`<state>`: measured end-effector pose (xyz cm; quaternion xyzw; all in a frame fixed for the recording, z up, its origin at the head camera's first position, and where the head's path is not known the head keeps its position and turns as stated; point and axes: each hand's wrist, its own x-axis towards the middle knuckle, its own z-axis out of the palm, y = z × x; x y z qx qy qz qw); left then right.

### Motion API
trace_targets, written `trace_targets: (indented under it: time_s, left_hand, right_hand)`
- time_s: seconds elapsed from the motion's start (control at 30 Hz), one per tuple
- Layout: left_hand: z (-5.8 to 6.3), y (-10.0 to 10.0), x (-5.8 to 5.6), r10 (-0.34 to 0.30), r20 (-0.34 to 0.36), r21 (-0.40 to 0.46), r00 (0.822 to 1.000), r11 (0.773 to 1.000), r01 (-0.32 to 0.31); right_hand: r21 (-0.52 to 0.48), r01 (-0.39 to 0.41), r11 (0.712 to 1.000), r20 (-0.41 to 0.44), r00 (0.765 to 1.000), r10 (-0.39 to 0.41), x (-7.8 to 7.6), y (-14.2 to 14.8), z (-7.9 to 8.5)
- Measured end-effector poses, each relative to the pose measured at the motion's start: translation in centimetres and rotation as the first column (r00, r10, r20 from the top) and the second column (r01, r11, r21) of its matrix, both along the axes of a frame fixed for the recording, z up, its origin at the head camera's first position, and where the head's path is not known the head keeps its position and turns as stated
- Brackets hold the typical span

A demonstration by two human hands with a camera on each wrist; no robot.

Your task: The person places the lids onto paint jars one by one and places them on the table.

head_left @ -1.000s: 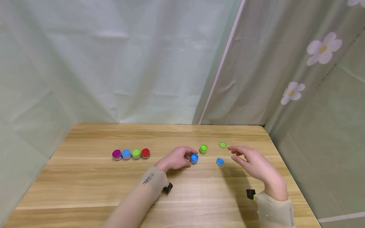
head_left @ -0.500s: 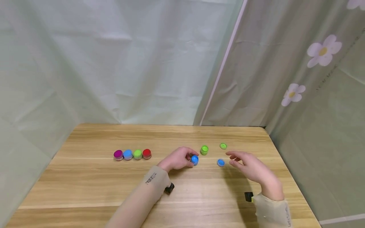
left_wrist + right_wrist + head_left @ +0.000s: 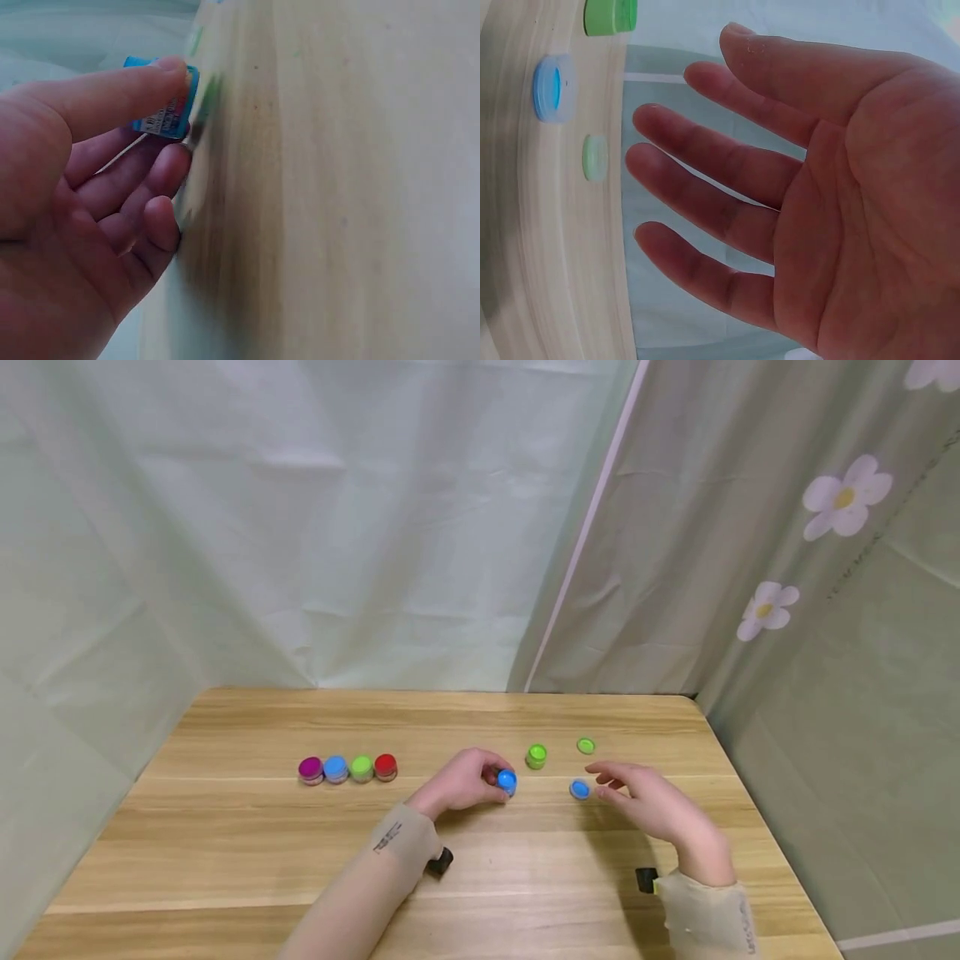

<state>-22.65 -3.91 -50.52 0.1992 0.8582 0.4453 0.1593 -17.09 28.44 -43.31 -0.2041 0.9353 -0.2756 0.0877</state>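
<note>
In the head view my left hand (image 3: 467, 779) pinches a small blue jar (image 3: 507, 782) between thumb and fingers. The left wrist view shows printed text on the side of that jar (image 3: 166, 112), under the thumb. My right hand (image 3: 651, 795) hovers over the table with loose, spread fingers, holding nothing. Nearest to its fingertips lies a blue lid (image 3: 579, 789), which the right wrist view also shows as a separate blue lid (image 3: 553, 88). Behind stands an uncovered green jar (image 3: 536, 757), with a green lid (image 3: 586, 746) lying to its right.
On the left a row of lidded jars stands side by side: purple (image 3: 311, 770), light blue (image 3: 336, 768), light green (image 3: 362, 768) and red (image 3: 386, 767). The wooden table (image 3: 225, 860) reaches back to a hanging curtain (image 3: 390, 527).
The right hand has moved a little left, closer to the blue lid. The left hand keeps its pinch on the blue jar, which has shifted slightly left of the green jar.
</note>
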Motion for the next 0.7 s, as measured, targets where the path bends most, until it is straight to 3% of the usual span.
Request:
trace_targets:
  time_s: [0.2,0.4,0.53,0.7]
  left_hand:
    - [1.4,-1.9,1.9,0.110,-0.034,0.129,0.993,0.986,-0.104]
    - [4.5,-4.2,4.4,0.231,-0.083,0.280,0.969,0.939,-0.199]
    - [6.3,-5.3,5.2,0.244,-0.135,0.314,0.960,0.930,-0.193]
    - [7.2,-6.4,5.3,0.241,-0.204,0.346,0.949,0.924,-0.160]
  right_hand:
    - [0.007,0.016,1.000,0.011,1.000,-0.016,-0.6,-0.9,-0.6]
    - [0.063,0.072,0.995,0.060,0.995,-0.076,-1.5,-2.3,-1.0]
    - [0.122,0.096,0.988,0.065,0.992,-0.105,-1.5,-3.1,-1.6]
    - [0.184,0.122,0.975,0.059,0.989,-0.135,-1.6,-4.0,-2.3]
